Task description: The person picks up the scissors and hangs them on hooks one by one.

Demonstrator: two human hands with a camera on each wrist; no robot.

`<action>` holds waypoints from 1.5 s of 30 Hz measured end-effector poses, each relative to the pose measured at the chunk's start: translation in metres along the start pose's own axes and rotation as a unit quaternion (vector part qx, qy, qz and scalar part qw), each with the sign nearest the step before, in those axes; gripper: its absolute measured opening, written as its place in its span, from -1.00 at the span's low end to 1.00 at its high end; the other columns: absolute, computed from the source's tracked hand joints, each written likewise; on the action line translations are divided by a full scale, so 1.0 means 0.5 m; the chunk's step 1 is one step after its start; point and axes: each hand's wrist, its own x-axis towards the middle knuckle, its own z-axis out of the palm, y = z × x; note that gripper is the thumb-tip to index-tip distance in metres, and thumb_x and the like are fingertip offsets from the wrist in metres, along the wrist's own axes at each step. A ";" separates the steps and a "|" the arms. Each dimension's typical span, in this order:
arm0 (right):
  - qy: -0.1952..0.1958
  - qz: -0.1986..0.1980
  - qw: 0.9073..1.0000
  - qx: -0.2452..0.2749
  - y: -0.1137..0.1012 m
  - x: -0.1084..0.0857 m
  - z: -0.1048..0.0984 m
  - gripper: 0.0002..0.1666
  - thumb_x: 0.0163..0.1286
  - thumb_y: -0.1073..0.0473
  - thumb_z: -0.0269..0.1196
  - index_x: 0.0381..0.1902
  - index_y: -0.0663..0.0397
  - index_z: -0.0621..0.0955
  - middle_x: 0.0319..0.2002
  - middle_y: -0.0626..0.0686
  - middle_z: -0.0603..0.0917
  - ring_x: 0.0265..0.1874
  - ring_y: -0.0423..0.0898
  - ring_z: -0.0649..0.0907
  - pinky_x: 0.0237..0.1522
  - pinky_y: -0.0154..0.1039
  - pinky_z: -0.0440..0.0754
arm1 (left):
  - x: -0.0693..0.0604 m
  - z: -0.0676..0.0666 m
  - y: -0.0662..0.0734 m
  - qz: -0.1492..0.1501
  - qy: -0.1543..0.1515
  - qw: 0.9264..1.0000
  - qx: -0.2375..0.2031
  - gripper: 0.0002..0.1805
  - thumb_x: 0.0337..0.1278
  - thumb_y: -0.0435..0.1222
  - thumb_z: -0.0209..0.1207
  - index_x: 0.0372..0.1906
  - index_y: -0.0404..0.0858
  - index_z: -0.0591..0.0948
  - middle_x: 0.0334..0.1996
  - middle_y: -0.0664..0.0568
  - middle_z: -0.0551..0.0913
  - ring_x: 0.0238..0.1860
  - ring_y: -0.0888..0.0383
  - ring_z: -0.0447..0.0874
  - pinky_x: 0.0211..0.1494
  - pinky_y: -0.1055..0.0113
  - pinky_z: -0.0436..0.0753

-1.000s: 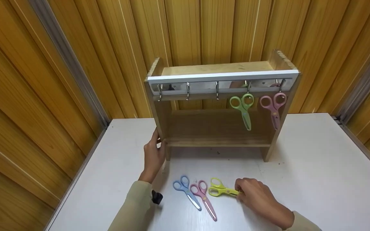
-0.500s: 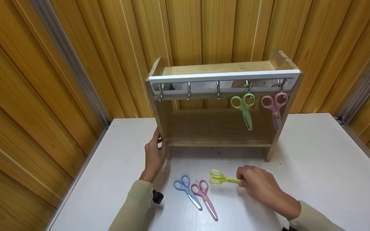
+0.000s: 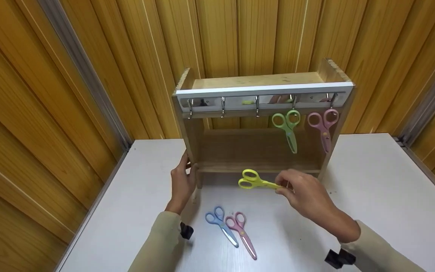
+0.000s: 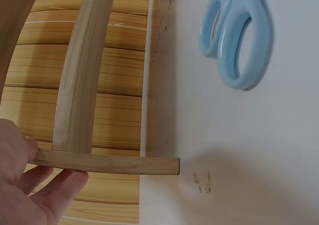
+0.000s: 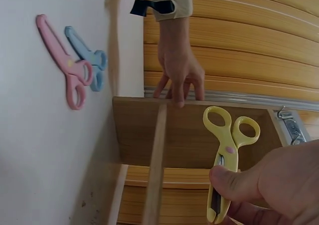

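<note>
My right hand (image 3: 310,194) pinches the yellow scissors (image 3: 255,180) by the blades, handles pointing left, raised above the table in front of the rack's lower shelf. In the right wrist view the thumb lies over the blades of the yellow scissors (image 5: 228,150). The left hand (image 3: 181,185) grips the left side panel of the wooden rack (image 3: 259,166); in the left wrist view its fingers and thumb hold that panel's edge (image 4: 114,163). Green scissors (image 3: 289,130) and pink-purple scissors (image 3: 324,130) hang from the two rightmost hooks; the other three hooks hold nothing.
Blue scissors (image 3: 222,226) and pink scissors (image 3: 242,234) lie side by side on the white table (image 3: 119,226), in front of the rack. Wood-patterned walls (image 3: 217,37) stand behind and at both sides.
The right hand has lifted the yellow scissors off the table and moved them away from the camera, up toward the rack. The left hand has kept its hold on the side panel.
</note>
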 end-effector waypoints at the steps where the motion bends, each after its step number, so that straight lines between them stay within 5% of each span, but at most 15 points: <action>1: 0.011 -0.002 1.000 0.010 -0.003 0.004 -0.005 -0.72 0.12 0.34 0.57 -0.33 -0.07 0.69 -0.41 -0.15 0.63 -0.42 -0.22 0.57 -0.37 -0.28 0.66 | 0.001 0.000 -0.001 -0.003 -0.001 1.000 -0.002 -0.32 0.43 -0.46 0.18 0.56 -0.12 0.32 0.24 -0.16 0.65 0.05 -0.09 0.75 -0.05 0.10 0.80; 16: 0.138 -0.009 0.976 0.167 -0.037 0.075 -0.030 -0.78 0.21 0.35 0.51 -0.21 0.09 0.72 -0.35 -0.05 0.69 -0.39 -0.14 0.62 -0.36 -0.45 0.66 | 0.003 0.006 -0.005 -0.002 0.002 1.000 0.006 -0.32 0.44 -0.44 0.18 0.57 -0.11 0.31 0.24 -0.18 0.64 0.05 -0.08 0.75 -0.02 0.09 0.79; 35: 0.185 0.073 0.939 0.280 -0.045 0.128 0.028 -0.77 0.32 0.21 0.47 -0.11 0.14 0.71 -0.27 0.07 0.72 -0.32 -0.06 0.61 -0.30 -0.43 0.62 | 0.001 0.001 -0.002 -0.005 0.004 1.000 0.003 -0.33 0.41 -0.45 0.20 0.55 -0.14 0.34 0.24 -0.19 0.64 0.05 -0.08 0.76 -0.03 0.09 0.79; 45: 0.198 0.107 0.931 0.287 -0.048 0.141 0.049 -0.78 0.34 0.29 0.43 -0.10 0.25 0.68 -0.24 0.14 0.71 -0.32 -0.04 0.61 -0.31 -0.47 0.60 | 0.000 0.001 -0.004 -0.004 0.007 1.000 0.014 -0.33 0.41 -0.44 0.21 0.55 -0.13 0.34 0.24 -0.17 0.64 0.04 -0.06 0.76 -0.05 0.14 0.80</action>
